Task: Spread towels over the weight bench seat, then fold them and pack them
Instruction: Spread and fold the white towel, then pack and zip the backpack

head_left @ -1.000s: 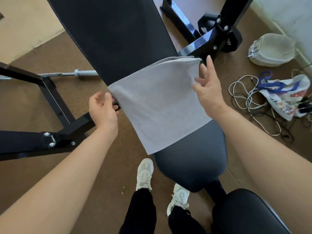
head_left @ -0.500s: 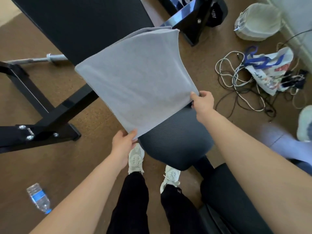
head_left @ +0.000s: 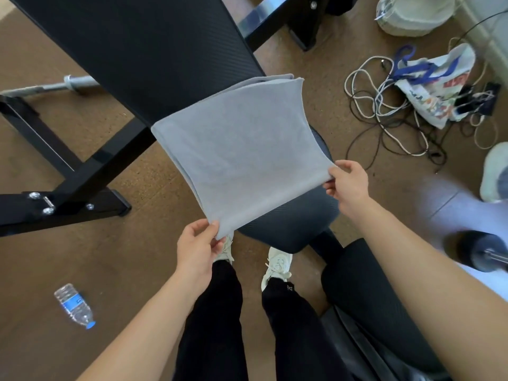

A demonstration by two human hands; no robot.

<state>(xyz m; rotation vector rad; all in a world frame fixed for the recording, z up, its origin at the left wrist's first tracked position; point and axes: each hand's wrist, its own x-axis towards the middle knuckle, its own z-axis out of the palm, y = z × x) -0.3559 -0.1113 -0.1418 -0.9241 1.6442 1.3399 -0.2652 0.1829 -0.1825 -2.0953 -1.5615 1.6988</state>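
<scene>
A light grey towel (head_left: 242, 149), folded in layers, lies across the weight bench where the black backrest (head_left: 143, 50) meets the dark seat pad (head_left: 291, 224). Its near edge is lifted off the seat. My left hand (head_left: 198, 246) pinches the near left corner. My right hand (head_left: 347, 185) pinches the near right corner. The far folded edge rests on the backrest. Most of the seat is hidden under the towel.
The black bench frame (head_left: 82, 182) runs left across the brown floor, with a barbell end (head_left: 74, 82) behind it. A water bottle (head_left: 74, 305) lies near left. Tangled cables (head_left: 384, 105), a printed bag (head_left: 437, 86) and a white container (head_left: 412, 15) sit right. My shoes (head_left: 276, 264) stand under the seat.
Both hands moved from the towel's far corners to its near corners and now pinch them. The towel slid nearer, down the backrest, and the view tilted downward.
</scene>
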